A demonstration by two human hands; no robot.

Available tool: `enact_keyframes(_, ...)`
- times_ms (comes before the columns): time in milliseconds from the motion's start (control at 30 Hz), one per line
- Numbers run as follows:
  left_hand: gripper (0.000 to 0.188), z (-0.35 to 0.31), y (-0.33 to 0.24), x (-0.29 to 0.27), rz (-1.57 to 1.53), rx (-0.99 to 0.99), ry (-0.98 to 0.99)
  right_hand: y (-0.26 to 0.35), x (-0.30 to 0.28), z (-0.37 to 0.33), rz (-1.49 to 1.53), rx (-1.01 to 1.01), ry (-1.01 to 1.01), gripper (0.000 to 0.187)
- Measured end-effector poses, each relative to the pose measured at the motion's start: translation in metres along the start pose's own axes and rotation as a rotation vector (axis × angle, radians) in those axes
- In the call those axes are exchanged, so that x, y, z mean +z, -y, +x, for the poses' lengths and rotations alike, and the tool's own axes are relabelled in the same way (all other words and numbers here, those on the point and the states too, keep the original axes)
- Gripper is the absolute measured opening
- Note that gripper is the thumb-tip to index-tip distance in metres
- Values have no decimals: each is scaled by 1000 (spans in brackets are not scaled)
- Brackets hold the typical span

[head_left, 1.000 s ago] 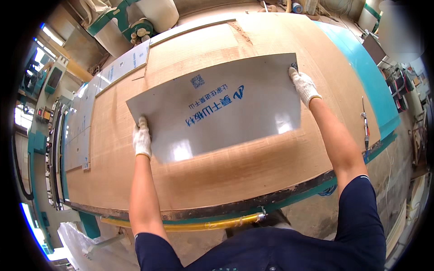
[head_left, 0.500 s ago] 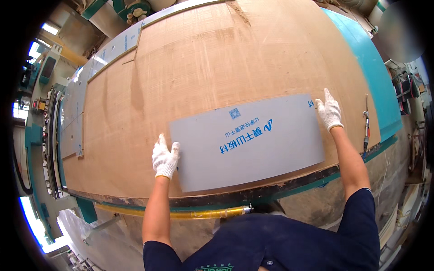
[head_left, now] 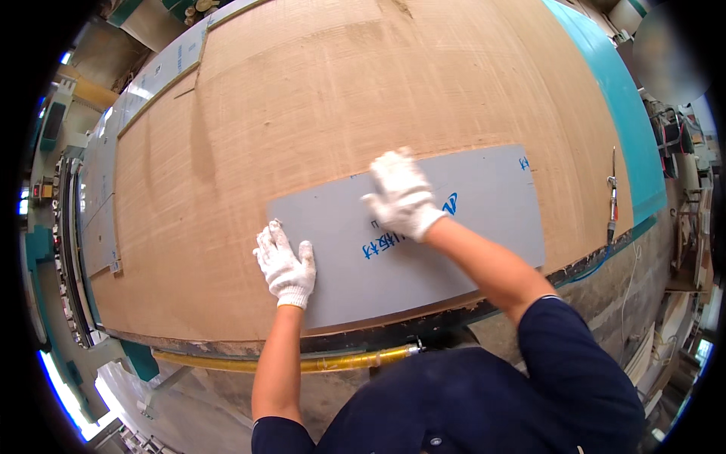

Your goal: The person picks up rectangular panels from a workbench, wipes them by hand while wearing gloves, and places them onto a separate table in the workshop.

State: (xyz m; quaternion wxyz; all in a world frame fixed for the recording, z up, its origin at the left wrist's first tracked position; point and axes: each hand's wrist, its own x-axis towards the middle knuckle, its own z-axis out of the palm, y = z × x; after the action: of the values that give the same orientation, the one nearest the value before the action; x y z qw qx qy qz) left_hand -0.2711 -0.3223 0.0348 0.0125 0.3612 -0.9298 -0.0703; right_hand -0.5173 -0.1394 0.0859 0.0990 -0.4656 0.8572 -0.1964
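Note:
A flat grey rectangular panel with blue printing lies on a large brown board near my side of the work table. At the panel's left edge rests my left hand in a white knit glove, fingers stretched out and thumb apart over the panel. My right hand, gloved alike and slightly smeared by motion, is over the panel's upper middle with its fingers extended and the thumb apart. It hides part of the blue print. Neither hand grips anything.
The brown board spreads far beyond the panel. A thin-nozzled air blow gun lies at its right, near a turquoise surface. Grey strips line the left and far edges. A yellow tube runs below the front edge.
My right hand has left the panel's upper right corner and moved left across its top. My left hand has shifted slightly, its thumb now over the panel's left edge.

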Motion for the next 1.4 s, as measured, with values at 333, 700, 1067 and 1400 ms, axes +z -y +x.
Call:
enact_keyframes(333,79,3,-7,3,-64,22,-70,-230,-41,-105,-451,482,-332,62)
enact_keyframes(700,77,3,10,2,-63,34,-81,-135,-32,-59,-210,-28,-291,50)
enact_keyframes(1067,75,-2,15,2,-67,14,-67,-123,-40,-45,-99,-27,-158,51)
enact_keyframes(1400,74,4,3,1,-68,29,-73,-229,-75,-108,-507,291,-45,63)
